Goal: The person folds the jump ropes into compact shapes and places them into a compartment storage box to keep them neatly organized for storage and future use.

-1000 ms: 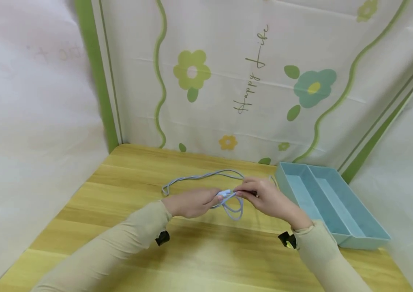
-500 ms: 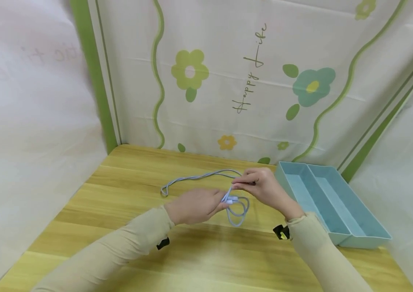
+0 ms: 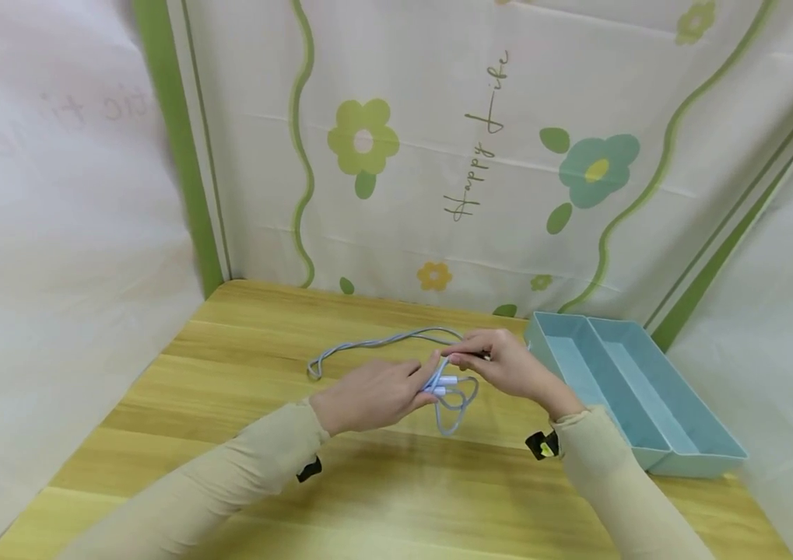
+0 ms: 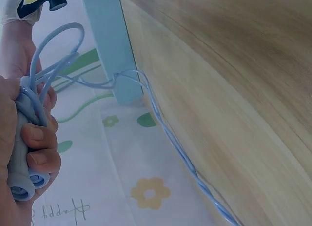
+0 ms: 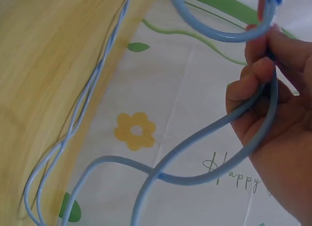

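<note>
A light-blue jump rope is held between both hands above the table. My left hand (image 3: pixel 371 395) grips its two handles (image 4: pixel 18 153) side by side, with cord looped around them near their upper ends. The left index finger reaches toward the right fingertips. My right hand (image 3: pixel 508 365) pinches the cord just above the handles, and in the right wrist view a doubled stretch of cord (image 5: pixel 195 135) runs from its fingers. Small loops hang below the handles in the head view. A twisted length of rope (image 3: pixel 368 342) lies on the table behind the hands.
A pale-blue tray (image 3: pixel 672 389) with two long compartments stands at the table's right side, close to the right forearm. Behind the wooden table (image 3: pixel 228 342) hangs a white flowered curtain (image 3: pixel 396 202), with white sheets at both sides.
The right hand has moved slightly left, drawing cord up and over the handles. My left hand has turned, so the handle ends show below its fingers, and its index finger now extends toward the right hand.
</note>
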Demonstrator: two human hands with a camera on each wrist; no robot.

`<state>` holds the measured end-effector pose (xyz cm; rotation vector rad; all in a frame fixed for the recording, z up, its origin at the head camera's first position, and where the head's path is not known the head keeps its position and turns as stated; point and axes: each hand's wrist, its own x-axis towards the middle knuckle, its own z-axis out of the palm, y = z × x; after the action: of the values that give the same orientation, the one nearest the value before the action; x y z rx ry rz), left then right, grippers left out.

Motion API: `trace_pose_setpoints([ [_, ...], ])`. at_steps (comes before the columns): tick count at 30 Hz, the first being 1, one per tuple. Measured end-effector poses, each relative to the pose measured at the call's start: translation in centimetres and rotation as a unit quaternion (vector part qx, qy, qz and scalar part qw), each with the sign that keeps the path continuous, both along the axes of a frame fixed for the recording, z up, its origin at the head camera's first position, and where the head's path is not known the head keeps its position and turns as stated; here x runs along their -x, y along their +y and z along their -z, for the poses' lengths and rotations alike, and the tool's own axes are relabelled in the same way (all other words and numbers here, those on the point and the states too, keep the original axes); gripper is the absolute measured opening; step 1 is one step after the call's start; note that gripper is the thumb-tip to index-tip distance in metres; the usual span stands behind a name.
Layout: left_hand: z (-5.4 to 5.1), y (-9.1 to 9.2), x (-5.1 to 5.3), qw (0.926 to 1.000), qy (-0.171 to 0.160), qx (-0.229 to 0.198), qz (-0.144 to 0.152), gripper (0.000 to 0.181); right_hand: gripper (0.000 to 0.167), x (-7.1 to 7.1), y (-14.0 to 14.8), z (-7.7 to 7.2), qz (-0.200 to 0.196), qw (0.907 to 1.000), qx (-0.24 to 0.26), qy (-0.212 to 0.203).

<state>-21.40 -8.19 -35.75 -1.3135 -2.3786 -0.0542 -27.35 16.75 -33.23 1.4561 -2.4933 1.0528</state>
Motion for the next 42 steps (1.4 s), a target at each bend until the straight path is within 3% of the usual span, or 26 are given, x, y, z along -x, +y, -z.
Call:
trace_pose_setpoints([
  [3, -0.1, -0.2, -0.1, 0.9996, -0.011, -0.026, 0.010, 0.054, 0.022, 0.1, 0.0, 0.4, -0.003, 0.9997, 0.013, -0.019],
  [7, -0.4, -0.5, -0.1, 0.9940, -0.058, -0.088, 0.029, 0.051, 0.022, 0.2, 0.1, 0.9, -0.012, 0.9978, 0.043, -0.050],
  [9, -0.5, -0.8, -0.2, 0.9861, -0.094, -0.131, 0.040, 0.052, 0.020, 0.4, 0.1, 1.0, -0.014, 0.9952, 0.062, -0.074],
  [11, -0.6, -0.9, -0.2, 0.9735, -0.134, -0.178, 0.050, 0.053, 0.018, 0.5, 0.2, 1.1, -0.015, 0.9909, 0.083, -0.104],
  [14, -0.7, -1.1, -0.3, 0.9447, -0.204, -0.250, 0.060, 0.053, 0.015, 0.6, 0.2, 1.3, -0.011, 0.9854, 0.102, -0.136],
  [17, -0.9, -1.2, -0.3, 0.9000, -0.283, -0.327, 0.058, 0.049, 0.016, 0.5, 0.0, 1.9, -0.005, 0.9803, 0.103, -0.169],
  [20, -1.0, -1.4, 0.0, 0.8529, -0.339, -0.395, 0.041, 0.043, 0.019, 0.1, -0.2, 2.6, 0.007, 0.9768, 0.098, -0.190],
  [22, -0.9, -1.4, 0.3, 0.8349, -0.349, -0.425, 0.020, 0.039, 0.021, -0.5, -0.4, 2.9, 0.009, 0.9769, 0.091, -0.193],
  [23, -0.8, -1.5, 0.5, 0.8325, -0.343, -0.435, 0.009, 0.037, 0.023, -0.7, -0.7, 3.2, 0.009, 0.9760, 0.088, -0.199],
  [25, -0.6, -1.5, 1.0, 0.8346, -0.326, -0.444, -0.013, 0.033, 0.025, -1.2, -1.3, 3.7, 0.007, 0.9742, 0.081, -0.211],
  [28, -0.3, -1.5, 1.7, 0.8459, -0.287, -0.446, -0.053, 0.032, 0.026, -1.8, -2.5, 4.4, -0.006, 0.9715, 0.075, -0.225],
  [32, 0.0, -1.6, 2.6, 0.8594, -0.252, -0.437, -0.084, 0.037, 0.028, -3.1, -3.7, 3.9, -0.004, 0.9703, 0.063, -0.233],
  [35, 0.1, -1.8, 3.1, 0.8746, -0.225, -0.422, -0.078, 0.036, 0.030, -3.6, -3.8, 3.2, 0.016, 0.9668, 0.057, -0.248],
  [39, 0.1, -2.1, 3.4, 0.8958, -0.175, -0.406, -0.044, 0.042, 0.030, -3.8, -3.2, 2.5, 0.061, 0.9546, 0.062, -0.285],
  [42, -0.2, -2.1, 3.4, 0.9048, -0.152, -0.397, -0.015, 0.057, 0.029, -3.7, -2.9, 2.3, 0.075, 0.9500, 0.058, -0.297],
])
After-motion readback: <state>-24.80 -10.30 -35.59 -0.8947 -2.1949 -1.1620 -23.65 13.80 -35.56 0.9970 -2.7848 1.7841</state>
